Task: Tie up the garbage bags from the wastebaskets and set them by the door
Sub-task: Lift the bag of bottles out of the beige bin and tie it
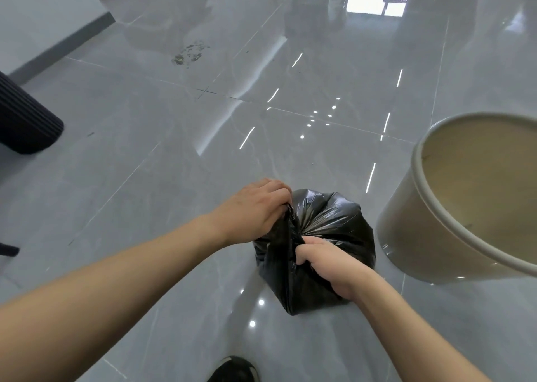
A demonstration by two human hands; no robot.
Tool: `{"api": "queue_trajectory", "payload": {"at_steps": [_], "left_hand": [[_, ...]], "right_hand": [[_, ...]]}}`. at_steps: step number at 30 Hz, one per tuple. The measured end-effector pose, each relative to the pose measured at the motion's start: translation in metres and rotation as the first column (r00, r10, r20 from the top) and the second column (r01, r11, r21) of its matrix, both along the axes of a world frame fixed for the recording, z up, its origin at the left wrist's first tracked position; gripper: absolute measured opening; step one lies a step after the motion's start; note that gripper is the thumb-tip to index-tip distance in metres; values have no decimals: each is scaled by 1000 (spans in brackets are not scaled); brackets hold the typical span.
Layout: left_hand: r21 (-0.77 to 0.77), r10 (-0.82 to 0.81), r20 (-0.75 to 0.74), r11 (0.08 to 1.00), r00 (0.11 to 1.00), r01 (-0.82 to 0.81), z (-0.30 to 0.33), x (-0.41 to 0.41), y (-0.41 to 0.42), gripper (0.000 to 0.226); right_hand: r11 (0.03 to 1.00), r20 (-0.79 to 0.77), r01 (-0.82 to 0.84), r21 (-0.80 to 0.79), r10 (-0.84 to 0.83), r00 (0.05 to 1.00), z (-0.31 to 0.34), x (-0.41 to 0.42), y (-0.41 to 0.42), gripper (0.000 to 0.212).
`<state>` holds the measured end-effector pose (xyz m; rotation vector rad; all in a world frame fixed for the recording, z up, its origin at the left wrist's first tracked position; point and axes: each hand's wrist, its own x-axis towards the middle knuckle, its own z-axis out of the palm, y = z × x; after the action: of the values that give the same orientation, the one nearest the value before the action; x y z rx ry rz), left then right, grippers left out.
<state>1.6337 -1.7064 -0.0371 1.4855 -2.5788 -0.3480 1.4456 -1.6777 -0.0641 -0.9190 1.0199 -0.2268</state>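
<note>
While a black garbage bag (pixel 331 225) sat bulging on the glossy grey tile floor (pixel 174 149), a person's left hand (pixel 255 210) gripped its gathered neck and the right hand (pixel 328 262) pinched a second fold just below. Beside the bag on its right stood a cream wastebasket (pixel 406 222), unlined, with nothing visible inside. A dark ribbed bin (pixel 26 120) stood well apart at far left.

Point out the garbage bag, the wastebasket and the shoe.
garbage bag (pixel 334 222), head view, gathered upper side.
wastebasket (pixel 406 236), head view, outer wall.
shoe (pixel 235 370), head view, dark upper.
</note>
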Motion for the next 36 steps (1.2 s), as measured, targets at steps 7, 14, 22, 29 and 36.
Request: {"api": "queue_trajectory", "payload": {"at_steps": [7,14,22,29,36], "left_hand": [[186,107,-52,978,993,-96,-2,2,-9,21],[317,152,-79,941,985,-119,23,-5,-15,25],[429,484,-424,852,765,-302,32,24,-20,26],[399,514,-718,856,469,-328,-7,6,-21,20],[574,673,-616,739,409,-353,-23,0,-28,24]], "right_hand": [[998,-41,-61,-30,60,997,17,-10,-7,20],[687,-744,-692,-221,340,576,65,21,-30,10],[295,-934,-888,-353,-175,313,95,50,-44,31],[89,-736,-800,-594,-461,495,62,30,-36,15],[-88,-615,-735,-672,-486,621,42,25,-38,15]]}}
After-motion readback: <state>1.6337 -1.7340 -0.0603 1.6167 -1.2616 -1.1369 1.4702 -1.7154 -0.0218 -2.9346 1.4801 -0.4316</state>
